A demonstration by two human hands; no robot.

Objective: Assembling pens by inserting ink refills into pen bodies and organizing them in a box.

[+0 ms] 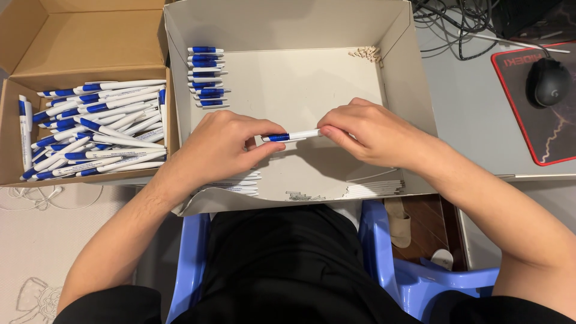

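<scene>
A white pen with a blue grip point(292, 136) lies level between both my hands, above the floor of a white cardboard box point(300, 90). My left hand point(219, 147) pinches its blue end. My right hand point(369, 132) grips its white end with the fingertips. Inside the box, a neat column of the same blue and white pens point(206, 77) lies at the far left. White pen parts point(375, 189) are stacked by the near right wall, and more point(240, 183) show under my left hand. Small springs point(303, 196) lie near the front edge.
A brown cardboard box point(84, 36) on the left holds a loose heap of several blue and white pens point(96, 129). Small pale bits point(367, 54) sit in the white box's far right corner. A black mouse point(547, 81) on a red-edged pad and cables lie right. Blue plastic chair point(384, 264) below.
</scene>
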